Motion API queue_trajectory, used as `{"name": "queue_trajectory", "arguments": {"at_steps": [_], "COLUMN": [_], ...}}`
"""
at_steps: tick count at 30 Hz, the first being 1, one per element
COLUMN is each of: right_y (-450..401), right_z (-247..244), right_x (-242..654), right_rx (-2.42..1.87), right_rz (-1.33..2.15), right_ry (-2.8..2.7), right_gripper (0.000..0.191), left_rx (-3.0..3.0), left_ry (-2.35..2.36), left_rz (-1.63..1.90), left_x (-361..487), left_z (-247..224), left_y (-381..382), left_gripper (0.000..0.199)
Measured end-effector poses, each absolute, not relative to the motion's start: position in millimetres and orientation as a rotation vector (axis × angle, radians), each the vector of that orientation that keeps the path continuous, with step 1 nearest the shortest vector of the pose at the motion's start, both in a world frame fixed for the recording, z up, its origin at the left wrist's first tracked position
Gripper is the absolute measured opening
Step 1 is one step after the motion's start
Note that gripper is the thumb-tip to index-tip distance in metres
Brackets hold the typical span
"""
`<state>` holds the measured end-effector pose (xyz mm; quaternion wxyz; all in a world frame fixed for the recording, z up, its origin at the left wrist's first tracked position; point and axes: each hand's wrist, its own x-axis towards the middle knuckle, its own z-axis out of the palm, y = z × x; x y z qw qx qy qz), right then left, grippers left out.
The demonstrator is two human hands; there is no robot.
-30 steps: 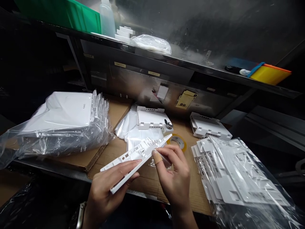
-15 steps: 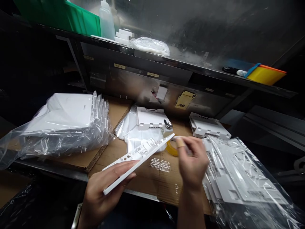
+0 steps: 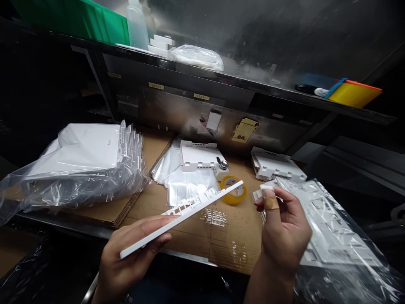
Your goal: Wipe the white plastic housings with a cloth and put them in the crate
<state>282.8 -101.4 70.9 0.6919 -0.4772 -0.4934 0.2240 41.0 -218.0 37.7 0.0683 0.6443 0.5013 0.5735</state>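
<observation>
My left hand (image 3: 133, 251) grips the near end of a white plastic cover (image 3: 186, 217), held tilted above the cardboard with its slotted side facing away to the left. On the right, my right hand (image 3: 284, 223) pinches a small white piece (image 3: 265, 188) between thumb and fingers; its exact kind is unclear. A tan bandage (image 3: 271, 202) wraps the right thumb. Just beyond the cover lies a roll of yellow tape (image 3: 243, 195). Behind it stands a small white bottle (image 3: 220, 173) with a metal cap, beside a white plastic housing (image 3: 202, 157) on clear plastic bags (image 3: 190, 185).
At left, bagged white panels (image 3: 91, 147) are stacked on cardboard. More housings (image 3: 280, 166) and plastic-wrapped white parts (image 3: 335, 228) lie at right. Overhead, a metal shelf (image 3: 247, 80) carries a green bin (image 3: 95, 21), a squeeze bottle (image 3: 137, 27) and a yellow box (image 3: 356, 93).
My right hand has moved right, away from the cover's far end, with the small white piece in its fingers. The cover has dropped to a flatter tilt, and more of the tape roll shows.
</observation>
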Motion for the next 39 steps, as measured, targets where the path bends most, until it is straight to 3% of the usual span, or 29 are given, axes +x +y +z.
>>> {"name": "queue_trajectory", "arguments": {"at_steps": [10,18,20,23,24,28,31,33,36,39], "right_y": [-116.4,-138.0,-135.6,-131.4,-131.3,-138.7,-146.0,-148.9,-152.4,-158.8], "right_z": [81.3,75.2,69.2,56.1,50.4,22.0,3.6,-0.1,11.6,34.4], "right_x": [272.5,253.2,249.3,244.7,243.5,240.4,242.8,247.3,251.9,243.4], "right_rx": [-0.900,-0.776,-0.783,-0.788,-0.782,-0.661,-0.488,-0.487,-0.698,-0.716], "right_rz": [0.629,1.018,0.969,0.794,0.721,0.623,0.695,0.777,0.866,0.670], "right_ry": [-1.217,-1.839,-1.783,-1.547,-1.511,-1.579,-1.737,-1.800,-1.779,-1.863], "right_gripper": [0.010,0.011,0.012,0.012,0.012,0.020,0.027,0.025,0.018,0.016], "left_rx": [1.760,2.164,2.065,1.334,1.085,0.520,0.139,0.061,-0.002,-0.042], "left_ry": [1.587,1.301,1.342,1.383,1.342,0.997,0.798,0.799,0.795,0.763], "left_rz": [1.826,1.542,1.631,1.961,1.992,1.634,1.422,1.431,1.475,1.545], "left_x": [55.1,36.2,34.0,35.1,36.1,42.0,44.5,44.0,44.5,52.9], "left_z": [40.0,36.4,28.0,14.4,12.4,26.8,47.3,55.2,57.1,56.7], "left_y": [-222.3,-210.1,-202.8,-190.1,-185.9,-172.7,-168.5,-168.2,-169.2,-168.8], "left_gripper": [0.014,0.026,0.037,0.089,0.094,0.094,0.069,0.055,0.056,0.059]}}
